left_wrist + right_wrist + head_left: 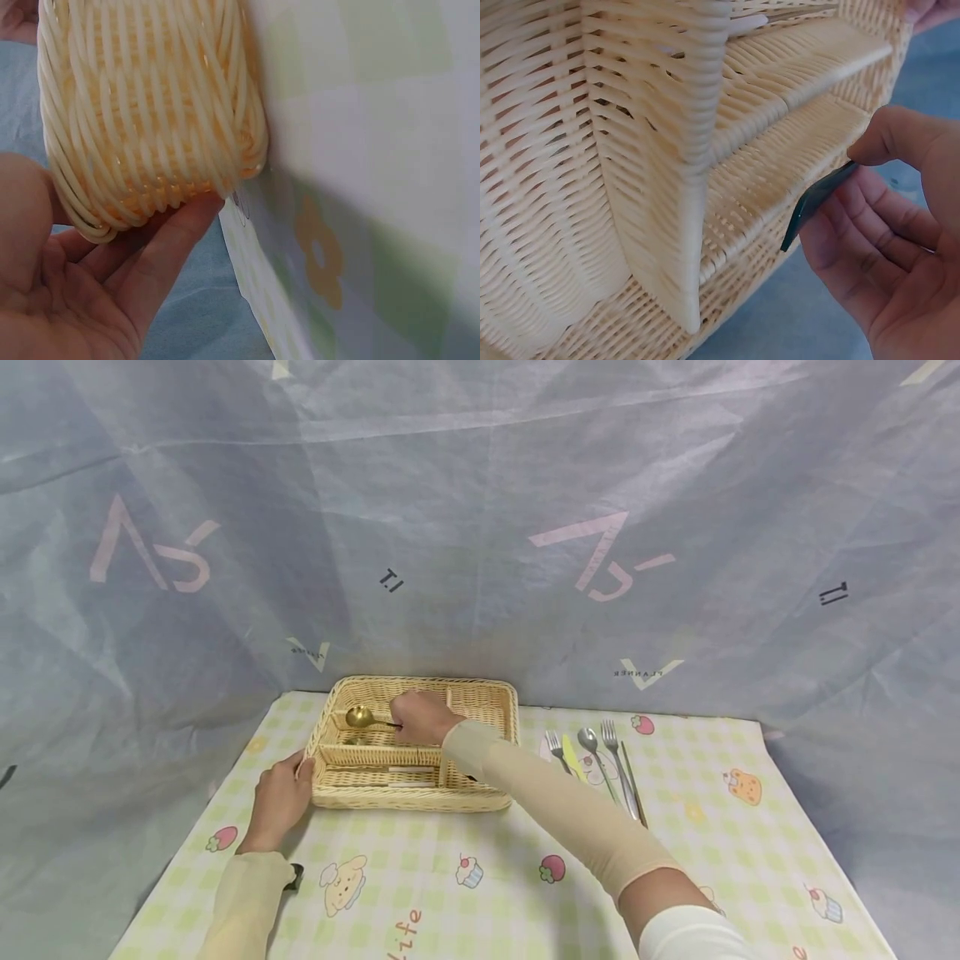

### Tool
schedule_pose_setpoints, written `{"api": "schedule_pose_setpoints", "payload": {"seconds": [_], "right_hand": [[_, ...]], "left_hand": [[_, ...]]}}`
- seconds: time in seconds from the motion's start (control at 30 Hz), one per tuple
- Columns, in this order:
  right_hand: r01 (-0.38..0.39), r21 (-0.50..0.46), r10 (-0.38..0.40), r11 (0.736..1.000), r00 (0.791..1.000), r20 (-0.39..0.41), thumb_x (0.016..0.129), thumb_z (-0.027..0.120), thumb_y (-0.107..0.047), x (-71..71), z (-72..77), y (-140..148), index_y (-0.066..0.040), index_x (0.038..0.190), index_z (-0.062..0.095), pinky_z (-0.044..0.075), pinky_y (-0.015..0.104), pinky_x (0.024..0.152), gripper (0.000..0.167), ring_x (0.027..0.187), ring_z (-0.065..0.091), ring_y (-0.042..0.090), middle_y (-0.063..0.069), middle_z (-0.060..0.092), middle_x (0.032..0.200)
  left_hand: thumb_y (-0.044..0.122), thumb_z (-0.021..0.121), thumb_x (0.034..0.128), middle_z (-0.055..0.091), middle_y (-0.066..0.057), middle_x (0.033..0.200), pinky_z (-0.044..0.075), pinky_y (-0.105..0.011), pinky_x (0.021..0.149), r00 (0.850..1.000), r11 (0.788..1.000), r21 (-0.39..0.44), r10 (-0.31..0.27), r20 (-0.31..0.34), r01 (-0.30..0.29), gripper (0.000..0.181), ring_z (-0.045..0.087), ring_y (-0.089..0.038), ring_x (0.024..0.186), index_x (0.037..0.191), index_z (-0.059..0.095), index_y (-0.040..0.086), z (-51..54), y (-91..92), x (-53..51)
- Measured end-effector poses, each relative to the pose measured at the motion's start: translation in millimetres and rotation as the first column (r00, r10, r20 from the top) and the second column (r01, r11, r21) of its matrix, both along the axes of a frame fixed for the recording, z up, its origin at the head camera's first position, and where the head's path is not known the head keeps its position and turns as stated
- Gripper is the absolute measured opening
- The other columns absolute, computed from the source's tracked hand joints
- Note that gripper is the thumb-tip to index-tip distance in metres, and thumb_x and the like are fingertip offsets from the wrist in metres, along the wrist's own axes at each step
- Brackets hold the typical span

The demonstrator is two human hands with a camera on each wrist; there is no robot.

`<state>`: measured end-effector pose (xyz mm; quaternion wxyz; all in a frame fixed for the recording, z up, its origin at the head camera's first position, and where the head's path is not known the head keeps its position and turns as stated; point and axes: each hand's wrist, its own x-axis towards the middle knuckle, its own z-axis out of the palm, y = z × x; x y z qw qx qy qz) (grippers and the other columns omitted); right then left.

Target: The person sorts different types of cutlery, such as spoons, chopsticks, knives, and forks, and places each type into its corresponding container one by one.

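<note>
A woven basket (pixel 412 800) with dividers stands at the table's back left. Over its back-left compartment, my right hand (pixel 426 718) pinches a gold spoon (pixel 360 717) by the handle, bowl to the left. In the right wrist view, thumb and fingers of my right hand (pixel 900 217) hold the dark green handle end (pixel 817 202) beside the woven dividers. My left hand (pixel 281 797) holds the basket's left end from outside; in the left wrist view, fingers of my left hand (pixel 112 277) lie against the corner of the basket (pixel 150 112). Light and dark sticks (pixel 411 769) lie in the front compartment.
Right of the basket, on the checked tablecloth (pixel 420 918), lie a small fork (pixel 555 745), a yellow-green knife (pixel 572 758), a spoon (pixel 588 740), a larger fork (pixel 610 735) and a thin dark stick (pixel 634 785). A grey cloth (pixel 480 527) hangs behind the table.
</note>
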<state>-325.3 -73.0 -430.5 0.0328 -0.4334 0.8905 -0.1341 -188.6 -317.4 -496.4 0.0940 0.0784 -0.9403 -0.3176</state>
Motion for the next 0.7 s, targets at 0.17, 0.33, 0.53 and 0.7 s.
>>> {"api": "schedule_pose_setpoints", "payload": {"seconds": [0.17, 0.33, 0.53, 0.7], "right_hand": [[-0.011, 0.051, 0.01, 0.999, 1.0, 0.024, 0.099, 0.074, -0.01, -2.9, -4.0, -8.6, -0.022, 0.061, 0.024, 0.029, 0.025, 0.06, 0.063, 0.053, 0.009, 0.008, -0.009, 0.011, 0.056], [-0.024, 0.055, 0.021, 0.998, 0.999, 0.05, 0.1, 0.066, -0.005, -2.8, -8.8, -13.0, -0.021, 0.065, 0.023, 0.019, 0.024, 0.056, 0.057, 0.054, 0.009, 0.008, -0.008, 0.011, 0.06], [-0.027, 0.052, 0.022, 0.998, 0.996, 0.088, 0.099, 0.066, -0.004, -9.1, -13.8, -17.7, -0.021, 0.066, 0.023, 0.018, 0.025, 0.057, 0.056, 0.055, 0.01, 0.008, -0.007, 0.012, 0.061], [-0.039, 0.071, 0.03, 0.997, 0.991, 0.128, 0.099, 0.064, -0.003, -14.8, -16.4, -21.3, -0.021, 0.065, 0.024, 0.017, 0.026, 0.058, 0.055, 0.055, 0.009, 0.009, -0.006, 0.013, 0.06]], "left_hand": [[0.023, 0.043, 0.1167, 0.066, -0.037, 0.131, 0.051, -0.068, 0.089, 1.0, 1.0, 0.004, 0.002, 0.013, -0.003, 0.05, 0.07, -0.051, 0.101, 0.154, 0.051, -0.009, -0.7, 0.5, -1.3], [0.022, 0.045, 0.1162, 0.062, -0.038, 0.137, 0.051, -0.07, 0.09, 1.0, 1.0, 0.001, 0.007, 0.009, -0.007, 0.049, 0.068, -0.056, 0.108, 0.153, 0.051, -0.01, -0.1, 1.3, -1.6], [0.022, 0.045, 0.1163, 0.061, -0.038, 0.138, 0.048, -0.074, 0.097, 1.0, 1.0, -0.001, 0.013, 0.007, -0.013, 0.048, 0.06, -0.062, 0.121, 0.153, 0.052, -0.009, 1.2, 1.2, -1.8], [0.024, 0.044, 0.1166, 0.06, -0.038, 0.139, 0.048, -0.075, 0.098, 1.0, 1.0, 0.0, 0.019, 0.014, -0.019, 0.05, 0.059, -0.063, 0.123, 0.153, 0.052, -0.008, 0.2, 0.1, -2.1]]}}
